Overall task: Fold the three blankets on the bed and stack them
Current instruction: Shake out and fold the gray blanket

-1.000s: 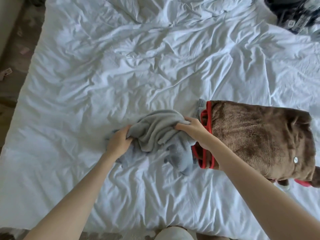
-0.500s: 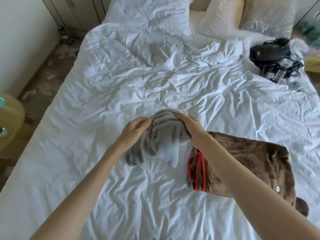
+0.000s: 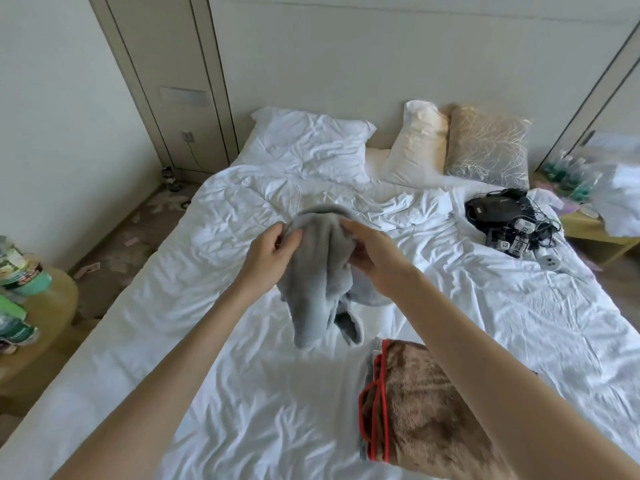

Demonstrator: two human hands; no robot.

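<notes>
A crumpled grey blanket (image 3: 317, 282) hangs in the air above the middle of the bed (image 3: 214, 393). My left hand (image 3: 272, 252) pinches its upper edge on the left. My right hand (image 3: 372, 256) grips the same upper edge on the right. The blanket's loose ends dangle just above the sheet. A folded brown blanket with red trim (image 3: 426, 410) lies on the bed at the lower right, under my right forearm, with grey fabric showing beneath it.
Three pillows (image 3: 311, 143) lean at the headboard. A black bag with tangled cables and small devices (image 3: 505, 220) lies on the bed's right side. A round wooden side table (image 3: 52, 306) with packets stands left of the bed, a yellow table (image 3: 595, 230) to the right.
Both hands have lifted the grey blanket off the sheet and raised it higher. The camera has tilted up, bringing the headboard and pillows into view.
</notes>
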